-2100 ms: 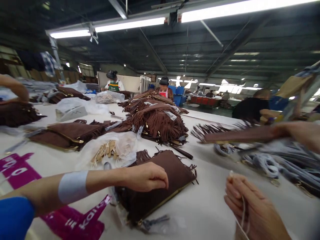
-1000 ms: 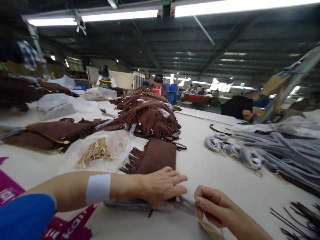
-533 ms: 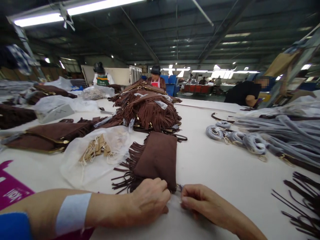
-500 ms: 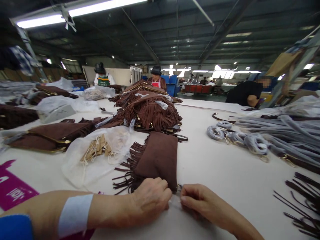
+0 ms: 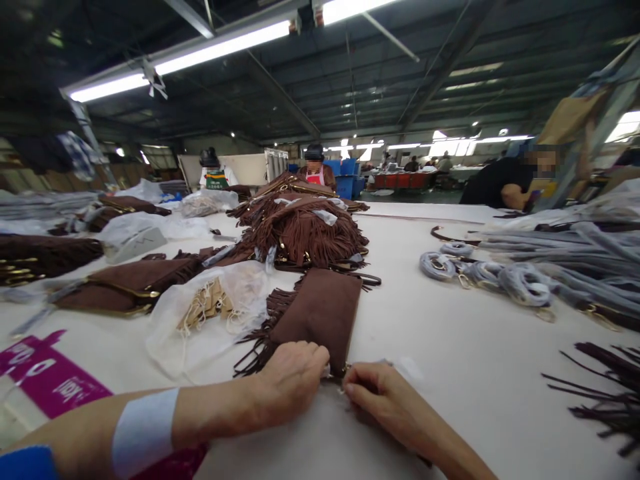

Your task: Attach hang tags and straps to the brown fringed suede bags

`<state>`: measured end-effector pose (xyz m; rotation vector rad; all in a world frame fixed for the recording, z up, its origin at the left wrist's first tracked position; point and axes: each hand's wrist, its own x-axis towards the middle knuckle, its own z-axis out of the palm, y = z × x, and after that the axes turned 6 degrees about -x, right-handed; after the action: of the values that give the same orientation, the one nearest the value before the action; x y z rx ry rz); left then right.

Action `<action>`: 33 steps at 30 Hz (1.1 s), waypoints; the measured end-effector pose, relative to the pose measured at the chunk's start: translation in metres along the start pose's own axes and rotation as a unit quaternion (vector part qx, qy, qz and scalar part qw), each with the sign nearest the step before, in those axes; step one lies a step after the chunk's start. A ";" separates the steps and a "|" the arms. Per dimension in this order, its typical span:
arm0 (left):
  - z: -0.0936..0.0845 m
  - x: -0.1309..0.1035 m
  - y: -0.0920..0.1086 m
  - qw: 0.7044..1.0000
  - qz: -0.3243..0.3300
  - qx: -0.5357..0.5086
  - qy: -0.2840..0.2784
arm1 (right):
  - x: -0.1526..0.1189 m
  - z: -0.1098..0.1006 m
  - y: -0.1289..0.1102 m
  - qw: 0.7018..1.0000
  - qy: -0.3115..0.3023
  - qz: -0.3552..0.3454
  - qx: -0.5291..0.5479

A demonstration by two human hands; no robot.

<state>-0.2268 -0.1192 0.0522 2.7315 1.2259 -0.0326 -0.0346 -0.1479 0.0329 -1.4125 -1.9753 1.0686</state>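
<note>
Brown suede, fringed down its left edge, makes up the flat pouch (image 5: 320, 313) lying on the white table (image 5: 450, 360) just in front of the person wearing the camera. Its near end is where both hands meet. The left hand (image 5: 293, 380), knuckles up and fingers curled, presses on the near corner of the pouch and pinches it there. The right hand (image 5: 373, 393) comes in from the right with thumb and forefinger closed on something small at that same corner; it is too tiny to name. A pale band (image 5: 145, 430) wraps the left forearm, above a blue sleeve (image 5: 25, 463).

Left of the pouch sits a clear plastic bag (image 5: 210, 313) holding tan paper tags with white strings. Nearer and further left, a magenta printed sheet (image 5: 50, 380) lies flat with white lettering that cannot be made out from here. Beyond the bag, another brown suede bag with gold trim (image 5: 130, 283) rests on the table, and behind the pouch rises a heap of fringed brown bags (image 5: 300, 227), some carrying white slips I cannot read. To the right, grey wrapped straps (image 5: 525, 277) are spread in coils and rows, and loose dark fringe strands (image 5: 600, 387) lie at the right edge.

At the far end of the table stand a worker in a green apron (image 5: 215, 173) and a worker in a red apron (image 5: 315, 170); a person in black (image 5: 500, 183) bends over on the right.
</note>
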 end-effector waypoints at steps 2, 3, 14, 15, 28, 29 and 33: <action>-0.006 0.001 -0.002 0.997 -0.018 -0.069 0.013 | 0.002 0.003 -0.001 1.000 0.023 -0.010 0.014; -0.009 0.001 -0.003 0.992 -0.023 -0.118 0.023 | 0.003 0.003 0.000 0.999 0.040 -0.014 0.012; -0.013 0.000 -0.012 0.929 -0.021 -0.356 0.101 | 0.009 0.019 -0.003 0.997 0.051 0.017 0.062; -0.012 -0.002 -0.012 0.930 -0.018 -0.351 0.111 | 0.010 0.022 -0.002 0.996 0.052 0.019 0.070; 0.013 -0.004 -0.033 0.735 -0.138 -0.663 0.034 | 0.009 0.032 -0.006 0.979 0.009 0.063 0.193; 0.011 -0.005 -0.034 0.733 -0.136 -0.666 0.021 | 0.008 0.032 -0.006 0.976 0.002 0.072 0.204; 0.000 -0.014 -0.033 0.827 -0.099 -0.552 0.034 | 0.008 0.035 -0.006 0.963 -0.011 0.080 0.257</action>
<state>-0.2605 -0.1076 0.0495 1.5920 1.0335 0.5694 -0.0673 -0.1525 0.0174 -1.2819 -1.4582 1.5371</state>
